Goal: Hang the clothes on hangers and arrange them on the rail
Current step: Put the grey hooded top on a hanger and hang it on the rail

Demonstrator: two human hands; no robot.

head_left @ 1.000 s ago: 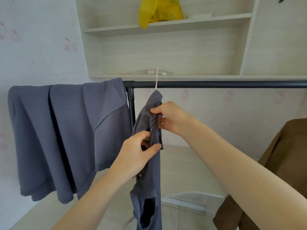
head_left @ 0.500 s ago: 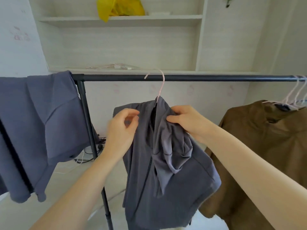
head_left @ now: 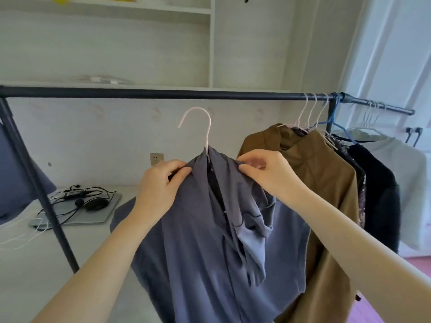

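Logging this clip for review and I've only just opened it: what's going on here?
A person is hanging clothes. Both hands hold a grey-blue jacket on a pink hanger: the left hand grips one shoulder, the right hand pinches the other. The hanger's hook sits below the black rail, not on it yet. A brown jacket and other clothes already hang at the rail's right end.

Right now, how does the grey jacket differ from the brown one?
The grey jacket has its hanger's hook below the rail, unhooked; the brown jacket hangs from the rail. The left hand and right hand pinch the grey one's shoulders; nothing touches the brown one. Both sit on hangers.
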